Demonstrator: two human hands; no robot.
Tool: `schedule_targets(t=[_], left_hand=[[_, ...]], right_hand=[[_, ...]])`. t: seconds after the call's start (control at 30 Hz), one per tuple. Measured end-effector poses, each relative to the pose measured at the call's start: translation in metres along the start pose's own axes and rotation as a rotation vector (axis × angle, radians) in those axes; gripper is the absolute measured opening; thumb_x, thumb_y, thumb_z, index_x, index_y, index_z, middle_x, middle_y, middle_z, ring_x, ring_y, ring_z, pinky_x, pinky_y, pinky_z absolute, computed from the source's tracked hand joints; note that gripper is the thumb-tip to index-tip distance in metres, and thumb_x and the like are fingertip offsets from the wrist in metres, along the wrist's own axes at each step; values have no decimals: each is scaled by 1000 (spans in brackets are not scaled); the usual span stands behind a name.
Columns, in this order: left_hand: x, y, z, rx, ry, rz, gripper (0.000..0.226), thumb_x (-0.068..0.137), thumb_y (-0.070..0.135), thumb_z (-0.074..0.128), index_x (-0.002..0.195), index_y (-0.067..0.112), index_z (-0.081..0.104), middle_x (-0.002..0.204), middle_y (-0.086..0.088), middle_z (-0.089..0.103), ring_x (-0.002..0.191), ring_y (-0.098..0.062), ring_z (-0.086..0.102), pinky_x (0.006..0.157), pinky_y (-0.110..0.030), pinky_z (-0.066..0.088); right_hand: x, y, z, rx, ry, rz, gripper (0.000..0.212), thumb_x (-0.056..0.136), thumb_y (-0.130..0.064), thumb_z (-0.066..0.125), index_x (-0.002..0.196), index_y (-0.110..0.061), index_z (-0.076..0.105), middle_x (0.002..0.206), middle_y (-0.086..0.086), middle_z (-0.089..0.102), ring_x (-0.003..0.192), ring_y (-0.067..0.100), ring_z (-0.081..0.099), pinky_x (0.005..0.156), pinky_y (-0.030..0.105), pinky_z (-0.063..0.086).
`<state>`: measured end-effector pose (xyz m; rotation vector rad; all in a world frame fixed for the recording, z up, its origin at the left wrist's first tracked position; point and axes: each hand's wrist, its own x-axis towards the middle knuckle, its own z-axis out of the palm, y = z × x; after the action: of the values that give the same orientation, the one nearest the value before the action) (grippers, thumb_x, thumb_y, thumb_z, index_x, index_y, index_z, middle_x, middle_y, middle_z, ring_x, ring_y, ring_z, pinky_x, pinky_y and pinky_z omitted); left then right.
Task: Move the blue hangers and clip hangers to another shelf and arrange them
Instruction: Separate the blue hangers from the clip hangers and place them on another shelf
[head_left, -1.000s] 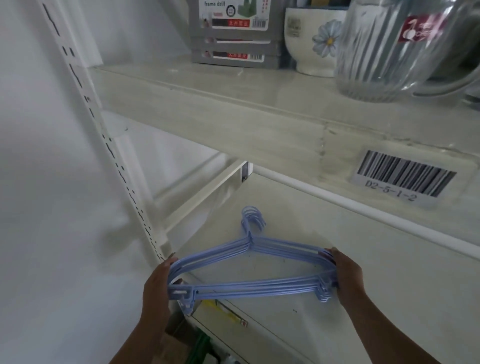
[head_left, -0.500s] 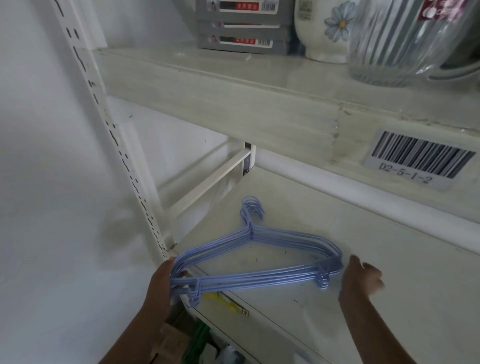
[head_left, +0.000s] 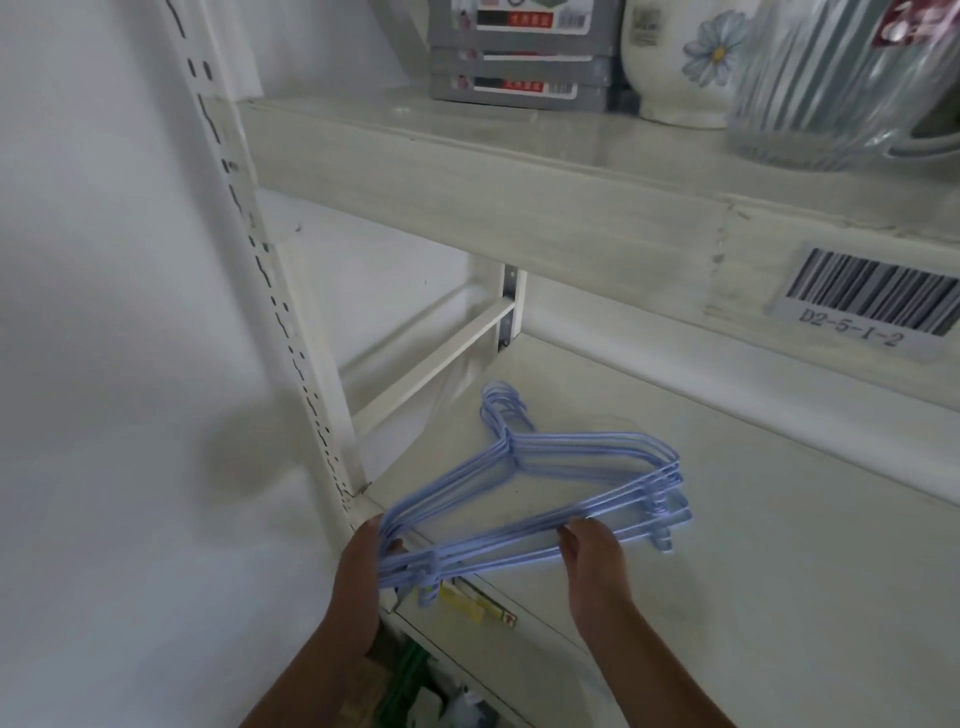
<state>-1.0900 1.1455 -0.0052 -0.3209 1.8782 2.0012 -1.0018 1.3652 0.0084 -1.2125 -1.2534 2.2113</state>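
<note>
left hand (head_left: 358, 582): bare, no glove, ring or watch
right hand (head_left: 592, 564): bare, no glove or ring
forearms: bare, no sleeves showing
</note>
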Motion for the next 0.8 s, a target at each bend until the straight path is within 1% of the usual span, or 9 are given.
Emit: schedule_targets(t=[0.1,0.17,0.23,0.3,0.43,0.53,0.67,0.73,0.8], left_hand=[[5,-12,12,24,29,16,35,101,31,41,123,11,59,117,-5,63,115,-30,58,102,-48,45],[9,-19,20,13,38,9,30,103,30,37,124,18,55,112,1,60,119,-29,53,101,-43,42],[6,-20,26,-4,32,5,22,104,23,35,119,21,51,112,0,59,112,-25,52,97,-38,40],[6,-22,29,21,45,54,22,104,20,34,118,19,51,119,-7,57,108,-23,52,94,-37,40],[4,-17,33,157,58,173,29,104,23,36,125,17,54,112,0,58,106,-20,53,90,-34,41],[9,-15,36,281,6,251,19,98,19,49,116,17,55,101,0,60,96,-24,57,80,-30,44],[16,-11,36,412,-22,273,24,93,13,56,117,15,56,100,-9,63,88,-25,62,65,-25,45],[19,-9,37,447,-18,245,32,91,7,54,122,15,55,102,-9,64,86,-24,61,66,-27,45],[21,-8,37,510,-20,244,37,88,1,51,122,16,56,95,-7,63,75,-21,60,59,-25,44]], right_hand=[[23,-13,7,-42,25,-15,8,85,-13,52,92,-17,51,86,12,48,76,18,48,76,36,40],[34,-16,3,-10,127,-31,14,88,-6,51,101,-14,53,85,12,51,72,19,50,73,34,46],[33,-11,-5,-13,229,-17,2,88,-4,53,89,-6,53,75,10,47,62,18,44,61,31,43],[28,1,-9,-20,188,39,9,92,-7,54,83,-4,54,78,10,51,69,20,52,73,35,46],[24,10,-2,75,49,99,14,98,-10,48,105,-6,60,112,11,58,110,25,57,101,36,42],[31,5,6,62,45,76,30,98,-13,52,125,-2,55,121,10,55,118,26,55,99,34,41],[47,3,11,-35,42,52,41,95,-16,57,133,-1,51,113,12,58,123,31,55,99,36,43],[55,3,15,-115,46,49,47,92,-20,60,135,-2,50,126,24,56,124,39,53,104,44,42],[61,1,19,-174,33,49,55,90,-25,62,139,-6,47,134,20,52,119,34,53,100,42,42]])
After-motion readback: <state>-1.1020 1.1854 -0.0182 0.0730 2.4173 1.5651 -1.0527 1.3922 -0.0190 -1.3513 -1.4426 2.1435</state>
